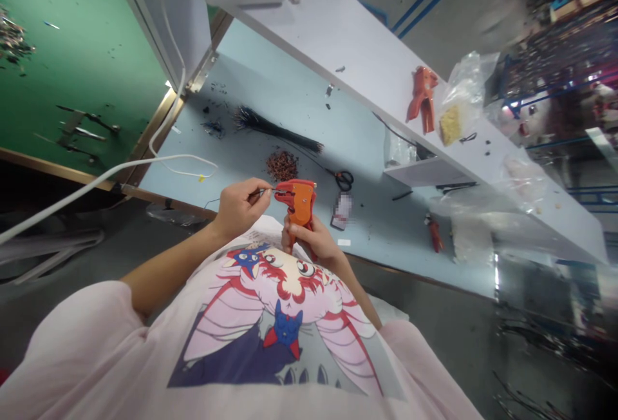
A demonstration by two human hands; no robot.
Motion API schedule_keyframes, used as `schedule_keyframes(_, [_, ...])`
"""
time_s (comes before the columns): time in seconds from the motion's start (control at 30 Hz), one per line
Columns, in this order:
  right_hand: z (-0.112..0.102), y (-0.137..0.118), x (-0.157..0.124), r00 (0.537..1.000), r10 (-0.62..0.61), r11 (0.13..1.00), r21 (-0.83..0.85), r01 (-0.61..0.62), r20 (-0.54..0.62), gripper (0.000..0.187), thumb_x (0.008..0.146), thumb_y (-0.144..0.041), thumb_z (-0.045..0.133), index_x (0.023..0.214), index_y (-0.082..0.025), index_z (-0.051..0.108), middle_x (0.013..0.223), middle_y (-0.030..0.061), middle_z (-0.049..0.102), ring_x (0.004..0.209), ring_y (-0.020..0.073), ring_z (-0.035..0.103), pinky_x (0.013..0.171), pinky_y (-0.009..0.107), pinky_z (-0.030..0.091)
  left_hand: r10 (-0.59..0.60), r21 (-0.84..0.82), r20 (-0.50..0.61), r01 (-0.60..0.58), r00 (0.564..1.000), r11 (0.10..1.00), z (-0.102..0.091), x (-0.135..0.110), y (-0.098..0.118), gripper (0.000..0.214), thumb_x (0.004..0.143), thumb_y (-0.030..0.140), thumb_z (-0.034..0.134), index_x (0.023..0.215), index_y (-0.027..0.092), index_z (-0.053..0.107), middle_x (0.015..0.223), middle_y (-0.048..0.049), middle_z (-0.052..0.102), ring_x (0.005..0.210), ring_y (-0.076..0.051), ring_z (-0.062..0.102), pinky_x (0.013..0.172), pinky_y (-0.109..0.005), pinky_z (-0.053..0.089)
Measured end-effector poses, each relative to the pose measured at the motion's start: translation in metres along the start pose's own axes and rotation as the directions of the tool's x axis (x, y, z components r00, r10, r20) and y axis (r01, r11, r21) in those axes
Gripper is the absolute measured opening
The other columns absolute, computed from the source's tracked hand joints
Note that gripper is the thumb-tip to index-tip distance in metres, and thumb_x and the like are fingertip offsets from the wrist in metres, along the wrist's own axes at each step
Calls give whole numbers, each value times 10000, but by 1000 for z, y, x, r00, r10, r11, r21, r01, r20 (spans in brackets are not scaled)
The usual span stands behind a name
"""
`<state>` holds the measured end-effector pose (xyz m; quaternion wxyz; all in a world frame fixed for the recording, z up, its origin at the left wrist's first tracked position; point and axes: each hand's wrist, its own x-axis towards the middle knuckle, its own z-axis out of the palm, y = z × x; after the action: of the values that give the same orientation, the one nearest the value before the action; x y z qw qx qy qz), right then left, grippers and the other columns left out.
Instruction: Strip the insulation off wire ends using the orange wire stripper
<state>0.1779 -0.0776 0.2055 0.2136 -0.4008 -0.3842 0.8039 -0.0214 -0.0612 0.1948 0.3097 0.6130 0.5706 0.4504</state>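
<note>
My right hand (309,241) is shut around the grip of an orange wire stripper (300,204), with its jaws pointing left. My left hand (239,209) pinches a thin dark wire (263,192) between its fingers and brings the wire's end to the stripper's jaws. Beyond my hands on the pale blue bench (270,88) lie a bundle of black wires (275,129), a heap of small reddish-brown pieces (282,165) and black-handled scissors (344,180). A small blurred packet (342,210) lies close to the stripper.
A white shelf (357,59) runs above the bench, holding a second orange wire stripper (422,98) and a plastic bag (461,101). A red hand tool (434,234) lies on the bench. A white cable (96,181) crosses at left, beside a green-topped table (91,66).
</note>
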Motion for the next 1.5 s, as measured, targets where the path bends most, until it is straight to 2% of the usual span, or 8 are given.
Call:
schedule_keyframes(0.27, [0,-1,0,1000,14,1000,6,-14,-12,294,800,-410,660,885,-163,525,625,3,608,545,152,590,557,288,473,-42,27,-24,43,999,999,-1,1,-2,157,817,272,555,809,161,666,543,34,522,498,-81,432,534,-215,349])
schedule_keyframes(0.47, [-2,-1,0,1000,7,1000,14,-6,-31,299,796,-413,665,888,-165,524,629,2,602,547,149,585,551,285,475,25,-5,50,-25,998,1000,0,0,-4,148,817,255,556,823,167,675,517,45,501,476,-75,422,521,-205,348])
schedule_keyframes(0.83, [-1,0,0,1000,4,1000,8,-4,-23,304,787,-412,673,883,-162,528,624,5,609,550,153,589,545,287,473,-11,5,29,11,1000,1000,4,0,-2,187,842,289,535,866,166,674,636,1,625,534,-92,497,557,-209,389])
schedule_keyframes(1.0, [-1,0,0,1000,-4,1000,9,4,-16,286,795,-397,666,887,-164,530,626,3,608,544,152,591,542,283,473,15,4,56,-15,998,1000,6,-2,-4,183,846,290,539,859,166,673,694,-11,652,576,-96,530,598,-211,406])
schedule_keyframes(1.27, [3,2,1,997,10,1000,-16,-12,-74,294,812,-438,627,789,-166,520,575,-9,584,492,136,575,503,263,462,42,29,61,-44,997,999,4,-1,-2,188,850,290,528,844,172,675,607,16,599,529,-86,482,566,-207,379])
schedule_keyframes(1.5, [3,5,5,998,10,999,-47,-12,-55,348,841,-466,588,675,-180,477,500,-24,543,422,122,542,456,247,442,71,67,40,-73,997,995,1,-1,-5,161,833,265,540,802,172,667,532,43,515,497,-77,447,539,-202,348])
